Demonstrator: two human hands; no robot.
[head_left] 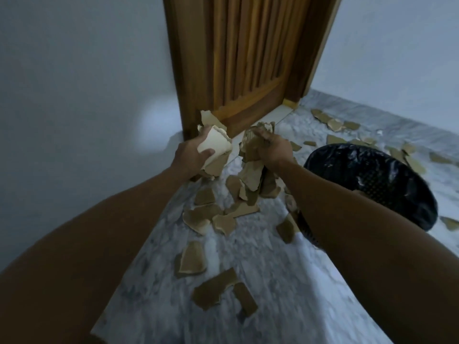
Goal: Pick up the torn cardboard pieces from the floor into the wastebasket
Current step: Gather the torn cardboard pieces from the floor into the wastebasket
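Observation:
My left hand (192, 155) grips a bunch of torn cardboard pieces (214, 142), pale side up, above the floor near the door. My right hand (272, 148) holds another bunch of brown cardboard pieces (255, 137), some hanging below the fist. Several loose torn pieces (206, 217) lie on the marble floor beneath my arms, with more (216, 288) closer to me. Other scraps (334, 124) are scattered at the far right. The black wastebasket (372, 184), lined with a dark plastic bag, stands to the right of my right forearm.
A wooden door (248, 58) and its frame stand straight ahead. White walls run left and right of it. The marble floor (260, 306) stretches toward me between my arms.

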